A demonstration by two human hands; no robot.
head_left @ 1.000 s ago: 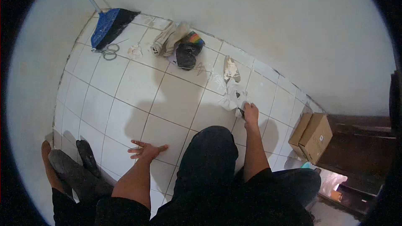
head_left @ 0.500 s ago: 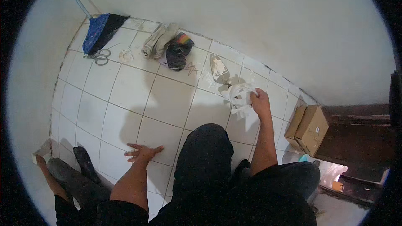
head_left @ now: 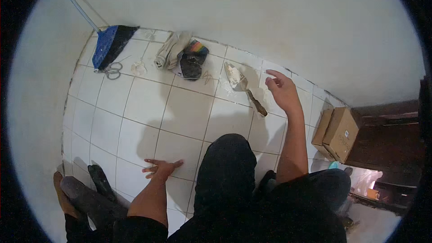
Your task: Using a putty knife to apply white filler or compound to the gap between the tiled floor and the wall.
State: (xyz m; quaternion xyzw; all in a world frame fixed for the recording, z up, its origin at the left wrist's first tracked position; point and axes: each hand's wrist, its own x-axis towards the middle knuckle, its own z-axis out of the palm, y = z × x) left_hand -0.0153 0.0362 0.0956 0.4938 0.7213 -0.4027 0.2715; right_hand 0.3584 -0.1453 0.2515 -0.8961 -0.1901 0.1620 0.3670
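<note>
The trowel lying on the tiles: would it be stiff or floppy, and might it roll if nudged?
The trowel is probably stiff: its broad blade looks metallic and its handle solid. Being wide and flattish, the blade would likely make it slide or pivot rather than roll. The white material on the blade may smear or drop off if tilted.

White residue (head_left: 233,74) hides part of the trowel (head_left: 244,85); far left, the broom handle (head_left: 77,1) is cut off; near left, another person (head_left: 92,195) too.

Right of centre, the right hand (head_left: 284,92) is near a trowel (head_left: 242,84); lower left, the left hand (head_left: 162,169) spreads above tiles (head_left: 185,112); upper left, a broom (head_left: 108,45).
</note>
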